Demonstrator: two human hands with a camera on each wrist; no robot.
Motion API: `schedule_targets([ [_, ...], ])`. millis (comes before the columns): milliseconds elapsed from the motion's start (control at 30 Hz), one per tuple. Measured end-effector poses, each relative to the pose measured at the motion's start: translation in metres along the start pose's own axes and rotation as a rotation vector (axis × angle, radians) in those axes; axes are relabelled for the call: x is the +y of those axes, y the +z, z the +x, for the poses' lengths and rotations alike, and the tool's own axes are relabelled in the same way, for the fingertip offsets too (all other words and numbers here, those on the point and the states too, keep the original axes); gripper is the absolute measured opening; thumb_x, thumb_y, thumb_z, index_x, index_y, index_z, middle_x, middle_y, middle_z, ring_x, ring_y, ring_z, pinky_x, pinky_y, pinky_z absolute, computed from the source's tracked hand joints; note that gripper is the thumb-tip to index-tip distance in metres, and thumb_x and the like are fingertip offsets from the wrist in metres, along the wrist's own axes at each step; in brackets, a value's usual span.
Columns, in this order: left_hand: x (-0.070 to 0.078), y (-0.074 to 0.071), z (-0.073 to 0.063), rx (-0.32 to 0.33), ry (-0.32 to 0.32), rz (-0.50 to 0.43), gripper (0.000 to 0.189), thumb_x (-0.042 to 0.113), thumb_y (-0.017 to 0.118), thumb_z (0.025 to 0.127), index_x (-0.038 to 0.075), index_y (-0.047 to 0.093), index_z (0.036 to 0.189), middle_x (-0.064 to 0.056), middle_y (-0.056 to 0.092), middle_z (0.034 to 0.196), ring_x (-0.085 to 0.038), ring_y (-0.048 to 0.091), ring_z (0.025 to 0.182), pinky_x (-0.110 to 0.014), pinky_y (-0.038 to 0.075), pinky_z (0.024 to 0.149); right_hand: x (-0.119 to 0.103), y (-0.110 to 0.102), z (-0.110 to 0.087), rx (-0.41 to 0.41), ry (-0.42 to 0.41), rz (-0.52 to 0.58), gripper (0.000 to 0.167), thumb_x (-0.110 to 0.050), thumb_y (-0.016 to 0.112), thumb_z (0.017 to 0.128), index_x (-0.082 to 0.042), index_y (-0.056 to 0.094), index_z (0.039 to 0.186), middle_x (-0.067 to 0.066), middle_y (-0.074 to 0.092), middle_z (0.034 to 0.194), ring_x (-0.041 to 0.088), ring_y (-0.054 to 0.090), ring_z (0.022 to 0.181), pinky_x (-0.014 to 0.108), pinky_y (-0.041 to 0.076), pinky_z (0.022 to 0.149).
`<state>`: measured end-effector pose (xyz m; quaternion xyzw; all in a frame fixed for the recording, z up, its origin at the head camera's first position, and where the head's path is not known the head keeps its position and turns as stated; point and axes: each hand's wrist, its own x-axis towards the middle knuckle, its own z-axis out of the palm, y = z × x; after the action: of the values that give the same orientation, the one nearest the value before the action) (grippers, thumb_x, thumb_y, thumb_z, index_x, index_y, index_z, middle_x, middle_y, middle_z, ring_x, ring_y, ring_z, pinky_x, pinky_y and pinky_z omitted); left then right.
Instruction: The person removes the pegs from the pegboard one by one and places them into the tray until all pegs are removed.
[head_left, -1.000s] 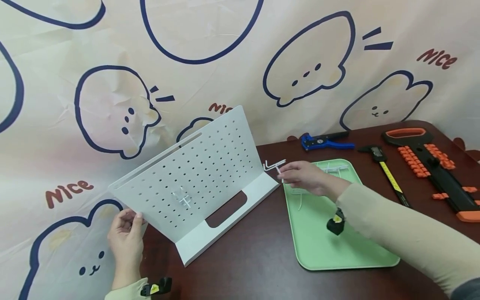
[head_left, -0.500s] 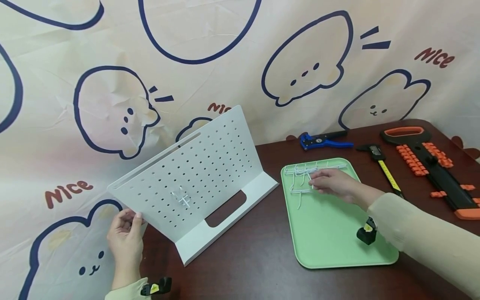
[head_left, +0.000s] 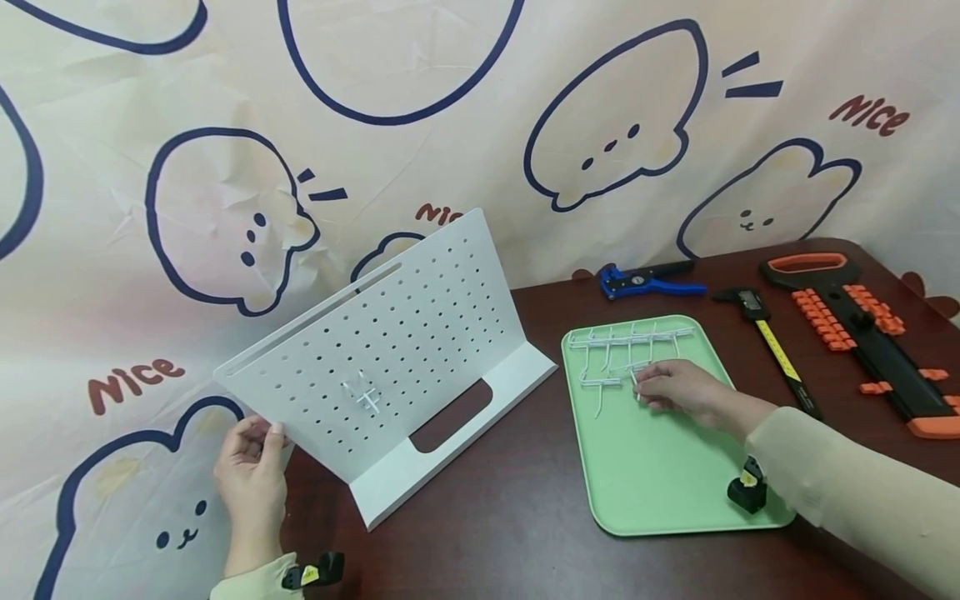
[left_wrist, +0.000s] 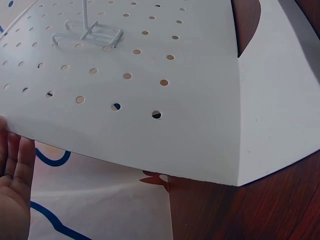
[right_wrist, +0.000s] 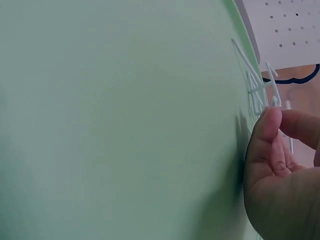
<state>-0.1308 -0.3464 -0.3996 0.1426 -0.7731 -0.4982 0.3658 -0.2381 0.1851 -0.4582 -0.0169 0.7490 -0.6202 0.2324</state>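
A white perforated pegboard (head_left: pixel 442 333) with a bent base ledge leans on the table. My left hand (head_left: pixel 251 487) pinches its left edge, thumb in front and fingers behind. One white wire hook (head_left: pixel 367 401) is mounted on its face; the left wrist view shows this hook (left_wrist: pixel 84 20) close up, prongs jutting out. Over the green tray (head_left: pixel 682 483), my right hand (head_left: pixel 678 387) pinches a white wire hook (right_wrist: pixel 274 101) between thumb and fingertips, which hide part of it. Beside that hand, a row of white wire hooks (head_left: pixel 630 339) and another hook (head_left: pixel 602 382) lie on the tray.
Behind the tray lie blue-handled pliers (head_left: pixel 652 286), a digital caliper (head_left: pixel 776 346) with a yellow scale and a black-and-orange tool (head_left: pixel 862 342). A printed cloth (head_left: pixel 450 167) hangs behind the table (head_left: pixel 517 500).
My right hand has carried the wire hook from beside the pegboard's right end rightward to the tray, then slightly nearer me. My left hand and the pegboard have stayed put.
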Motion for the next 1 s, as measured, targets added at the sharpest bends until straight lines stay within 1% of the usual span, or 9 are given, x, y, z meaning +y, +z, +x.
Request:
schedule_targets([
  [100,0.001,0.000,0.000,0.001,0.004,0.006,0.012,0.006,0.060,0.104,0.002,0.063,0.115,0.004,0.064,0.096,-0.009,0.059,0.083,-0.009,0.049,0.078,0.000,0.003,0.000,0.014,0.010,-0.015,0.034,-0.007,0.055,0.105,0.017,0.051,0.130,0.006,0.067,0.098,0.009,0.063,0.080,0.023,0.056,0.071],
  [267,0.002,0.001,0.000,0.003,0.013,0.023,0.013,0.005,0.059,0.104,-0.001,0.062,0.115,0.000,0.063,0.096,-0.008,0.060,0.083,-0.009,0.049,0.078,-0.001,0.007,0.002,0.011,0.024,-0.044,0.036,-0.005,0.058,0.103,0.018,0.052,0.130,0.006,0.069,0.096,0.009,0.065,0.081,0.024,0.058,0.072],
  [567,0.001,0.001,0.000,0.005,0.024,0.020,0.012,0.004,0.059,0.104,-0.002,0.062,0.114,-0.006,0.064,0.098,-0.008,0.060,0.082,-0.010,0.049,0.077,-0.002,0.011,0.004,-0.004,0.032,-0.063,0.038,-0.005,0.056,0.104,0.020,0.049,0.132,0.009,0.071,0.098,0.010,0.068,0.085,0.026,0.059,0.074],
  [667,0.001,0.001,0.001,0.006,0.029,0.022,0.013,0.004,0.059,0.104,-0.003,0.062,0.115,-0.002,0.063,0.097,-0.008,0.060,0.082,-0.010,0.050,0.077,-0.003,0.011,0.003,-0.011,0.035,-0.068,0.038,-0.006,0.057,0.104,0.019,0.050,0.133,0.009,0.071,0.099,0.011,0.068,0.085,0.027,0.059,0.074],
  [800,0.001,0.001,0.001,0.002,0.023,0.022,0.014,0.005,0.059,0.104,-0.002,0.062,0.116,0.003,0.063,0.097,-0.007,0.060,0.083,-0.009,0.050,0.077,-0.004,0.011,0.001,-0.024,0.045,-0.078,0.038,-0.007,0.056,0.105,0.018,0.051,0.133,0.010,0.071,0.099,0.013,0.067,0.085,0.027,0.059,0.074],
  [1000,0.002,0.000,0.000,-0.005,0.010,0.019,0.012,0.005,0.059,0.105,0.001,0.062,0.115,0.008,0.062,0.097,-0.008,0.061,0.085,-0.009,0.050,0.078,-0.006,0.012,-0.004,-0.051,0.067,-0.104,0.039,-0.008,0.057,0.105,0.017,0.051,0.133,0.011,0.070,0.099,0.014,0.066,0.084,0.029,0.058,0.074],
])
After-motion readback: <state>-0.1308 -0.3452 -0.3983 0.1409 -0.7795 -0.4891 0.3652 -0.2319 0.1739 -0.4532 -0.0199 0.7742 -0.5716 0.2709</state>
